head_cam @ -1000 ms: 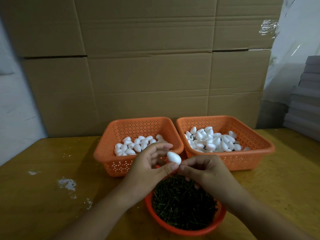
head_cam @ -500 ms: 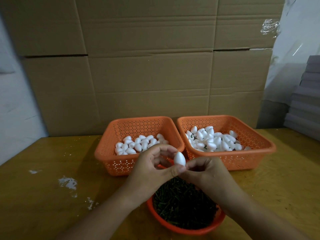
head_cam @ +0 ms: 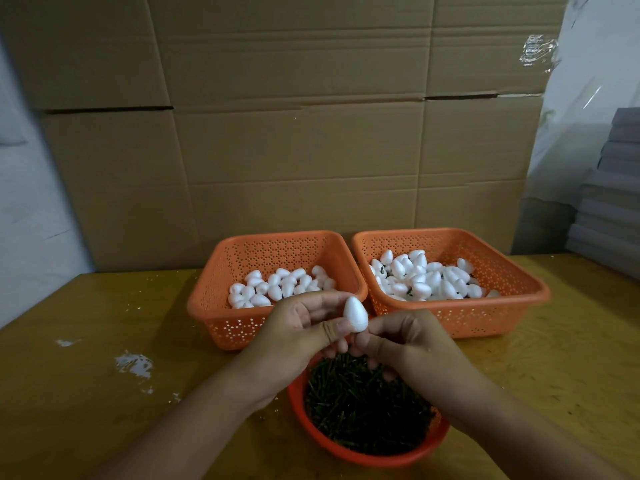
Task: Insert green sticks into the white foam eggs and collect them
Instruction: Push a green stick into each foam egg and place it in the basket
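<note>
My left hand pinches a white foam egg between thumb and fingers, pointed end up, above the near rim of the stick bowl. My right hand meets it from the right, its curled fingertips at the egg's underside; any stick between them is hidden. Below both hands sits a round orange bowl full of short green sticks. Behind, the left orange basket holds plain white eggs, and the right orange basket holds eggs with green stick ends showing among them.
All three containers stand on a yellow wooden table with white foam crumbs at the left. A wall of cardboard boxes rises close behind the baskets. Grey stacked sheets sit at the far right.
The egg has turned from lying sideways to standing point up, and both hands have drawn closer together around its lower end.
</note>
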A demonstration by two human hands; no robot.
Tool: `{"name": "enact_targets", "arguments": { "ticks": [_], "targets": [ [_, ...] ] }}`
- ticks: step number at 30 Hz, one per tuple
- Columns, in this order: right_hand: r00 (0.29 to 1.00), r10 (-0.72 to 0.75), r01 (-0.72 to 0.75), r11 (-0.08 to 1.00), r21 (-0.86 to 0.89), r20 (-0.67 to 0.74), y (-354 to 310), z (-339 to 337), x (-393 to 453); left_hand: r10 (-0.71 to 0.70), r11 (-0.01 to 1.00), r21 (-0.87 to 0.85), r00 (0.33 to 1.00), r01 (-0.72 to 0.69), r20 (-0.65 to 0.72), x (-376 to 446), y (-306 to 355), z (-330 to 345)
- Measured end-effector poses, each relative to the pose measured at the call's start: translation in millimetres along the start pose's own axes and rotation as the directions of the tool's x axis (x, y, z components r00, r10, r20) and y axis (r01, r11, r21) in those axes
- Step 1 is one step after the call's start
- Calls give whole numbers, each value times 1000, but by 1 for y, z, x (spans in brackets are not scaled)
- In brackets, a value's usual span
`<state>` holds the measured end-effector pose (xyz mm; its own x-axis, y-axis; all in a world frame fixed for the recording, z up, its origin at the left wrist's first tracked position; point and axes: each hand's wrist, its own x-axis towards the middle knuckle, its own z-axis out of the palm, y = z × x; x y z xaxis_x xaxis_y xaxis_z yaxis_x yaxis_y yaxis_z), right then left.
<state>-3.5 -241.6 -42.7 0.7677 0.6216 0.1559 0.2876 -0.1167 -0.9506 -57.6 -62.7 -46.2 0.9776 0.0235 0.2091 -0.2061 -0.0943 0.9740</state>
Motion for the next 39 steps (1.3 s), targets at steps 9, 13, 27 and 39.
{"name": "enact_targets", "arguments": {
  "ticks": [9, 13, 27, 39],
  "targets": [
    [999, 40, -41, 996, 77, 8, 0, 1, 0, -3, 1000, -14, 1000, 3, 19, -1, 0, -1],
    [1000, 31, -31, 997, 75, 1, 0, 1, 0, 5, 1000, 2, 1000, -5, 19, -1, 0, -2],
    [950, 64, 32, 954, 298, -305, 0, -5, 6, 57, 998, -14, 936, -66, -347, 5, 3, 0],
    [939, 93, -8, 968, 251, -332, 8, -12, 11, 29, 999, -19, 926, -39, -375, 6, 0, -3]
  ]
}}
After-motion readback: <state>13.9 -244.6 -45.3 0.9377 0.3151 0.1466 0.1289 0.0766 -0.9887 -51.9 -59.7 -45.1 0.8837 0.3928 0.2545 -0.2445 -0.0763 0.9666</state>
